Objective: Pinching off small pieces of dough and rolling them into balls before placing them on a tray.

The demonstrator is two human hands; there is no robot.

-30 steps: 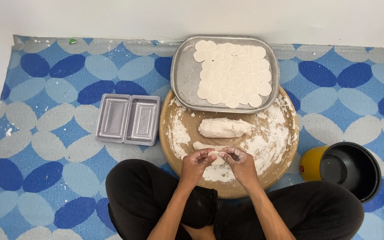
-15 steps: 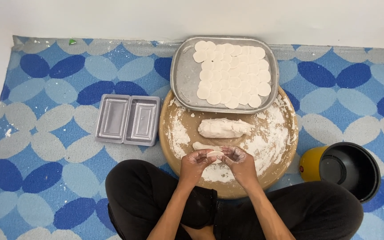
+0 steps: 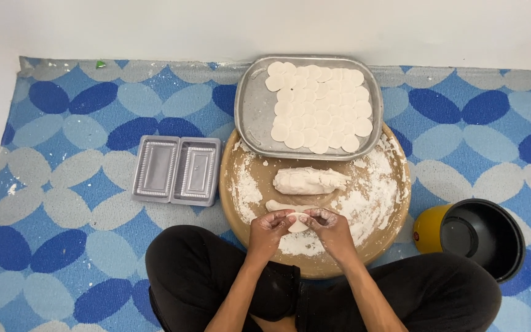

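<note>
Together, our left hand [image 3: 270, 226] and right hand [image 3: 329, 226] are pinching a small dough piece [image 3: 297, 222] between floured fingers [image 3: 287, 216], over the round board [image 3: 314, 261], near the dough log [image 3: 308, 181].

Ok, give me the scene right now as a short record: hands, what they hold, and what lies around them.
left hand: pinching a small dough piece from the left
right hand: pinching the same piece from the right
dough log: lying on the board beyond the hands
dough strip: lying beside the left hand
round board: floured, under both hands
metal tray: holds many flat dough rounds
plastic container: left of the board
black pot: right of the board
mat: blue patterned
</note>
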